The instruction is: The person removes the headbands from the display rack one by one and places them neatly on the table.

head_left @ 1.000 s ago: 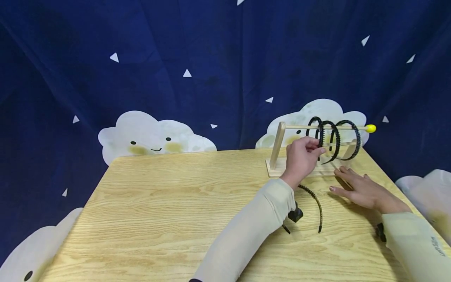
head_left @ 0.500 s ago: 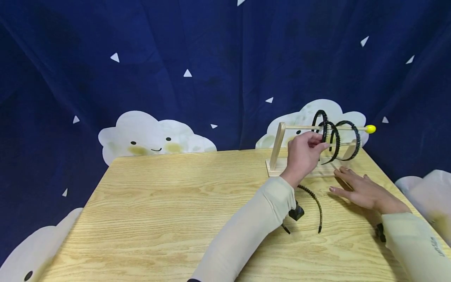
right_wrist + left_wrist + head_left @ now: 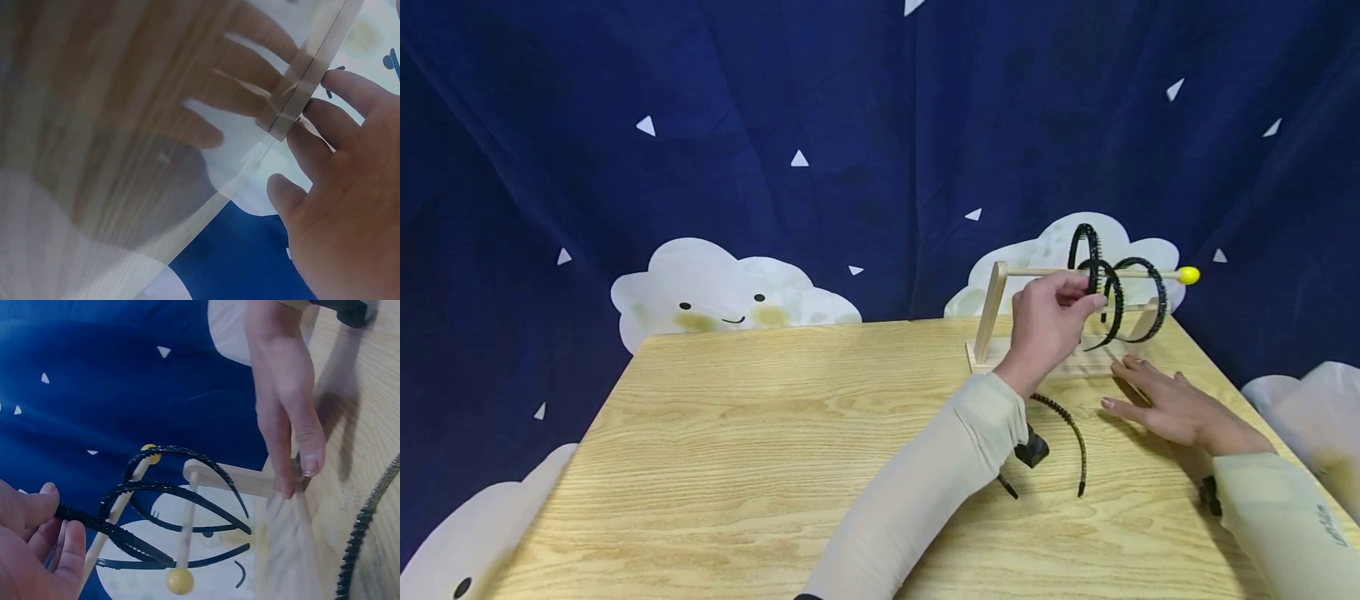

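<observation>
My left hand (image 3: 1048, 323) pinches a black toothed headband (image 3: 1094, 254) between thumb and fingers; its arch stands above the upper rod of a wooden stand (image 3: 990, 315). Two more black headbands, a nearer one (image 3: 1121, 307) and one farther right (image 3: 1162, 293), hang over that rod. In the left wrist view the pinched headband (image 3: 84, 519) slants away from the left hand (image 3: 37, 544). My right hand (image 3: 1180, 408) lies with fingers extended, their tips at the front edge of the stand's base (image 3: 303, 78). Another dark headband (image 3: 1081, 442) rests on the table, partly hidden by the left sleeve.
Yellow balls cap the rods, one of them (image 3: 1188, 275) at the right end of the upper rod. The wood-grain table (image 3: 760, 467) ends at a dark blue curtain (image 3: 820, 83) with clouds. A black wrist camera (image 3: 1032, 450) sits under the left wrist.
My left hand has lifted the pinched headband up and slightly to the right, so its arch now stands higher over the rod. The right hand has stayed in place.
</observation>
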`<control>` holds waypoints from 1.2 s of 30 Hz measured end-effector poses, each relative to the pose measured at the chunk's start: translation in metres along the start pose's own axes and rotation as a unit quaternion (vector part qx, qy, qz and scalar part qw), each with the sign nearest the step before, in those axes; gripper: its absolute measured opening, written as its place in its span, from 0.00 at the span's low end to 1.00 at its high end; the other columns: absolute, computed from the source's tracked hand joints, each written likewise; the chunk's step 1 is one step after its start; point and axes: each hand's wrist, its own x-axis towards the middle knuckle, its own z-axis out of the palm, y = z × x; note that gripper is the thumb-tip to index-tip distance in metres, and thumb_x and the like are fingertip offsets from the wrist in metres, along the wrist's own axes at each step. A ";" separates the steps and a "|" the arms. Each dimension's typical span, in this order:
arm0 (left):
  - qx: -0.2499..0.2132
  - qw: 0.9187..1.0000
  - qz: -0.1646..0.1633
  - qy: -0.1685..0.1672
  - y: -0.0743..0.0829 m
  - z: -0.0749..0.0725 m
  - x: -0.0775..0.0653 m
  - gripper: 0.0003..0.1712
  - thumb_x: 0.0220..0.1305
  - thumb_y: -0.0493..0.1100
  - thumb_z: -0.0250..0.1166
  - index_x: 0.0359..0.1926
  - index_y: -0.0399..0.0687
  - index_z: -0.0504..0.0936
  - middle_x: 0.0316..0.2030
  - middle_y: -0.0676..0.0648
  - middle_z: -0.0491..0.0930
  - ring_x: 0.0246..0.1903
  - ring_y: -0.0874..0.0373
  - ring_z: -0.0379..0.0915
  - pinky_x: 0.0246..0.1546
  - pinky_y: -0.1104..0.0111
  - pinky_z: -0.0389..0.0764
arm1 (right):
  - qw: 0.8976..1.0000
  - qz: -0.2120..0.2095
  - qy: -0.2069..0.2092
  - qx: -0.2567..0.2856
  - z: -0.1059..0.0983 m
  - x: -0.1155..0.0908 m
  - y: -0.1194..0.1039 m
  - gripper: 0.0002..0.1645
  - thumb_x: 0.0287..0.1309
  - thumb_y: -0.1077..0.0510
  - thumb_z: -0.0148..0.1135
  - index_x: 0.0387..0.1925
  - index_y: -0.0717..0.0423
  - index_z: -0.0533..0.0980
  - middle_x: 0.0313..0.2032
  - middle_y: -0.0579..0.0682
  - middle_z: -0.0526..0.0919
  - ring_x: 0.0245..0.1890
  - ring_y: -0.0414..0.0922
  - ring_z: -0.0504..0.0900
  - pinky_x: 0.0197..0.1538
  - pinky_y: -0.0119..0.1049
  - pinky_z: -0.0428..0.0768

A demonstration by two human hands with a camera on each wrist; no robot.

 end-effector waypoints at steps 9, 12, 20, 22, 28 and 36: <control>-0.030 0.999 0.022 0.008 0.008 -0.009 0.003 0.10 0.62 0.44 0.74 0.43 0.48 0.88 0.31 0.59 0.85 0.29 0.80 0.73 0.34 0.86 0.74 | 1.000 0.006 -0.007 0.001 0.000 0.000 0.001 0.52 0.68 0.33 0.56 0.74 0.69 0.58 0.73 0.74 0.50 0.72 0.73 0.48 0.62 0.79 0.44; -0.038 0.999 0.032 0.013 0.010 -0.011 0.004 0.09 0.63 0.44 0.73 0.43 0.47 0.88 0.31 0.58 0.85 0.29 0.80 0.73 0.35 0.86 0.75 | 1.000 0.002 -0.006 -0.002 0.000 0.000 0.002 0.51 0.69 0.33 0.55 0.74 0.69 0.58 0.73 0.74 0.50 0.72 0.73 0.47 0.62 0.79 0.44; -0.046 0.998 0.031 0.019 0.017 -0.018 0.006 0.11 0.63 0.44 0.73 0.44 0.45 0.87 0.32 0.57 0.85 0.30 0.79 0.74 0.35 0.86 0.75 | 1.000 0.004 -0.009 -0.002 0.001 0.000 0.000 0.51 0.69 0.33 0.55 0.73 0.70 0.58 0.72 0.75 0.51 0.72 0.74 0.47 0.62 0.80 0.44; -0.052 0.998 0.032 0.023 0.018 -0.020 0.007 0.11 0.62 0.43 0.74 0.44 0.44 0.87 0.32 0.56 0.86 0.29 0.79 0.74 0.35 0.86 0.75 | 1.000 0.006 -0.011 0.000 0.000 0.000 0.000 0.52 0.69 0.33 0.55 0.74 0.70 0.58 0.73 0.75 0.50 0.72 0.73 0.46 0.62 0.79 0.43; -0.079 0.996 0.035 0.034 0.019 -0.024 0.011 0.12 0.60 0.40 0.75 0.44 0.42 0.87 0.32 0.54 0.86 0.29 0.79 0.75 0.36 0.85 0.77 | 1.000 0.009 -0.016 0.006 -0.001 0.001 -0.001 0.52 0.69 0.33 0.54 0.74 0.70 0.57 0.73 0.75 0.49 0.72 0.74 0.46 0.62 0.79 0.41; -0.119 0.991 0.045 0.039 0.017 -0.031 0.012 0.09 0.61 0.39 0.74 0.42 0.41 0.87 0.32 0.52 0.86 0.30 0.77 0.76 0.37 0.82 0.78 | 1.000 0.009 -0.015 0.004 -0.001 0.000 0.000 0.52 0.69 0.33 0.55 0.74 0.69 0.57 0.73 0.75 0.49 0.72 0.74 0.46 0.63 0.79 0.41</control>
